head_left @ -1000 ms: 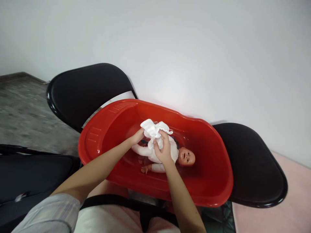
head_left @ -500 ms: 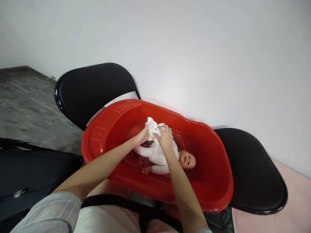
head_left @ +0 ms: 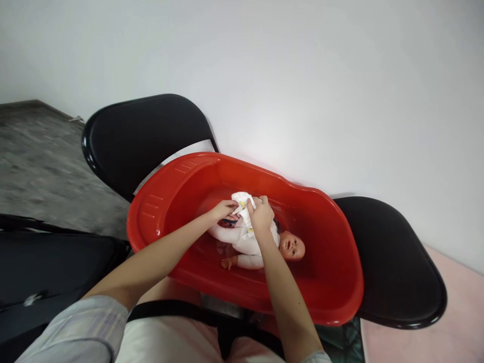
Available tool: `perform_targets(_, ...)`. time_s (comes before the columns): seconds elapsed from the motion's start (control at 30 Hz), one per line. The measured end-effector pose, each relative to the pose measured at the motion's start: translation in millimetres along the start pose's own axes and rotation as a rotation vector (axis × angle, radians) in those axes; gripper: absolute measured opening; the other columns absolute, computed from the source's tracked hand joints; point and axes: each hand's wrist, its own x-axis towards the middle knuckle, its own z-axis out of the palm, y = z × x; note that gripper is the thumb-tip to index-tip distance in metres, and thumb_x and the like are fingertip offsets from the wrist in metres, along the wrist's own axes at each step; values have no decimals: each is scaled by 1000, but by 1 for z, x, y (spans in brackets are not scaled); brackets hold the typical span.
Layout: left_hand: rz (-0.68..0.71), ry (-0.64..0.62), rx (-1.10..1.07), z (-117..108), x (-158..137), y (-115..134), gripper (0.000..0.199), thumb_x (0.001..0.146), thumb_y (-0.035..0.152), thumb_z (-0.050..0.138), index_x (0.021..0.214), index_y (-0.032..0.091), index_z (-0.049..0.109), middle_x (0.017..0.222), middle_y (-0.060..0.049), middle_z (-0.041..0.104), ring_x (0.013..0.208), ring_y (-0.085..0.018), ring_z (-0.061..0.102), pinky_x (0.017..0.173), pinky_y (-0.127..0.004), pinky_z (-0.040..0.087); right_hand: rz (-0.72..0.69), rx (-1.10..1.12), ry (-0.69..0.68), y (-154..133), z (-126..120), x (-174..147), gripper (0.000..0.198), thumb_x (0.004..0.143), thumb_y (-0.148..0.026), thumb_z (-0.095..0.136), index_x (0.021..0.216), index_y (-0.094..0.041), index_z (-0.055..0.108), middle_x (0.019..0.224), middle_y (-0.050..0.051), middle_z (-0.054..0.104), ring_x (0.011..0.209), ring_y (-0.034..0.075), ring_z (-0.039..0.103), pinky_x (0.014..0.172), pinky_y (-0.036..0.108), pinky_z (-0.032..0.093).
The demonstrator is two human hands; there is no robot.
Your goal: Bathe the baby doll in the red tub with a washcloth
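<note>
A baby doll (head_left: 251,246) with a white cloth body lies on its back in a red baby bathtub (head_left: 151,201), head towards the right. Above its middle is a white diaper (head_left: 242,196) with small yellow prints, partly unfolded. My left hand (head_left: 226,209) pinches the diaper's left edge between thumb and fingers. On the other side, my right hand (head_left: 261,216) is closed on the diaper's right part, its fingers curled and partly hidden. Something dark and patterned shows beneath the diaper, mostly covered.
Black padded chair seats stand at both ends of the tub, one chair (head_left: 147,136) at left, another chair (head_left: 389,262) at right. The white wall (head_left: 283,75) rises behind. A black bag or case (head_left: 49,282) is at lower left, and a pink surface (head_left: 412,327) at lower right.
The bunched diaper has been opened out somewhat and its yellow print shows more. My right hand has turned and shifted slightly right; my left hand has changed its hold. The doll stays put.
</note>
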Motion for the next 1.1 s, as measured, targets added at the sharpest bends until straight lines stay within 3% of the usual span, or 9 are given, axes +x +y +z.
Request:
perform_targets(0.13, 105, -107, 119, 4, -5, 4, 30, 64, 12, 72, 93, 18, 69, 73, 2, 71, 61, -13, 67, 62, -25, 56, 71, 54, -5, -4, -1, 1, 40, 107, -36, 40, 109, -16, 75, 113, 8, 64, 79, 15, 59, 63, 28, 27)
perform_targets(0.3, 340, -162, 242, 5, -10, 10, 31, 59, 17, 75, 90, 18, 69, 85, 0, 74, 78, -19, 69, 73, -29, 57, 75, 201, 72, -3, 7, 3, 40, 106, -30, 37, 103, -12, 72, 107, 11, 65, 82, 19, 59, 66, 29, 34)
perform_targets(0.37, 401, -118, 336, 5, -10, 12, 24, 62, 23, 77, 84, 18, 69, 83, -1, 73, 80, -20, 68, 75, -31, 56, 71, 286, 131, -1, 13, 4, 41, 106, -29, 35, 100, -12, 71, 103, 12, 65, 84, 20, 59, 70, 29, 38)
perform_targets(0.5, 511, 114, 503, 5, -9, 16, 19, 62, 28, 77, 74, 18, 67, 82, -1, 68, 78, -20, 65, 76, -31, 54, 60, 430, 210, 2, 24, 5, 42, 104, -32, 32, 96, -13, 68, 97, 13, 64, 87, 22, 59, 80, 32, 44)
perform_targets(0.67, 494, 137, 442, 2, -7, 18, 23, 61, 21, 67, 84, 18, 67, 82, 0, 70, 76, -19, 65, 71, -28, 52, 37, 684, 205, 3, 36, 5, 45, 101, -46, 33, 95, -15, 66, 92, 11, 65, 90, 23, 60, 88, 36, 46)
perform_targets(0.87, 461, 159, 435, 1, -9, 20, 33, 56, 16, 60, 88, 15, 68, 79, 0, 71, 71, -18, 65, 62, -25, 49, 41, 920, 186, -2, 37, -4, 46, 97, -53, 41, 105, -15, 66, 102, 11, 71, 96, 22, 64, 91, 35, 48)
perform_targets(0.97, 444, 177, 457, 1, -11, 23, 36, 57, 15, 62, 91, 14, 70, 80, 0, 73, 71, -18, 66, 62, -25, 49, 49, 971, 189, -4, 33, -6, 44, 95, -51, 46, 108, -14, 66, 106, 11, 73, 97, 23, 66, 92, 35, 49)
perform_targets(1.1, 456, 174, 514, 2, -12, 23, 36, 59, 17, 63, 94, 14, 72, 81, 0, 74, 72, -19, 66, 62, -24, 49, 84, 950, 225, -2, 31, -6, 40, 90, -51, 53, 98, -14, 68, 100, 10, 74, 93, 23, 66, 90, 35, 49)
